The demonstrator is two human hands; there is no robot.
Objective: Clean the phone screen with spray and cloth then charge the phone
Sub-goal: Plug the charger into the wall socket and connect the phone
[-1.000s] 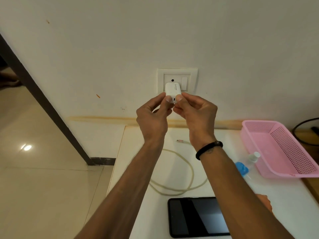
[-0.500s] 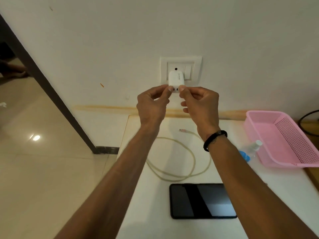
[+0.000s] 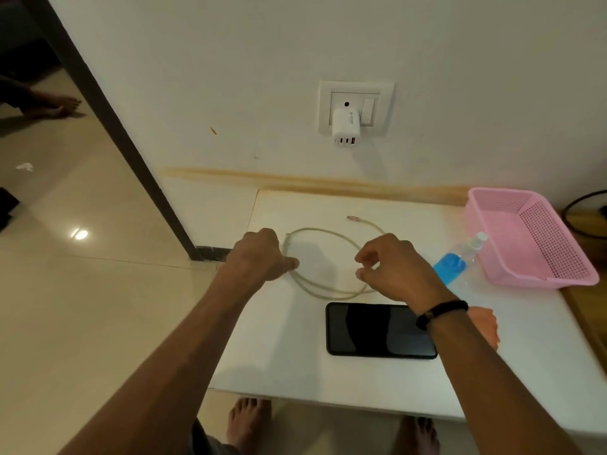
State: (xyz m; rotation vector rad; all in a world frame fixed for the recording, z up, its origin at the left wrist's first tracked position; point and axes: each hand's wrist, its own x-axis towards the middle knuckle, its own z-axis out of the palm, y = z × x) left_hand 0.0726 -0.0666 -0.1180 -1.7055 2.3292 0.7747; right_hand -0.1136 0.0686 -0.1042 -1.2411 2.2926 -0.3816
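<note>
A white charger adapter [image 3: 345, 128] sits plugged into the wall socket [image 3: 356, 88], with nobody touching it. On the white table [image 3: 295, 372] a pale charging cable [image 3: 328, 292] lies in a loop, its plug end free at the back. My left hand [image 3: 262, 254] is curled at the loop's left side, fingertips at the cable; a grip does not show. My right hand [image 3: 394, 267] hovers over the loop's right side, thumb and fingers apart. The black phone [image 3: 371, 330] lies screen up in front of the loop, partly under my right wrist.
A clear spray bottle with a blue label [image 3: 456, 261] lies beside a pink mesh basket [image 3: 538, 280] at the right. An orange cloth [image 3: 486, 323] peeks out behind my right forearm. Tiled floor and a dark door frame are to the left.
Both hands have let go of the adapter, which stays in the socket, and have dropped to the cable loop on the table. The camera has tilted down.
</note>
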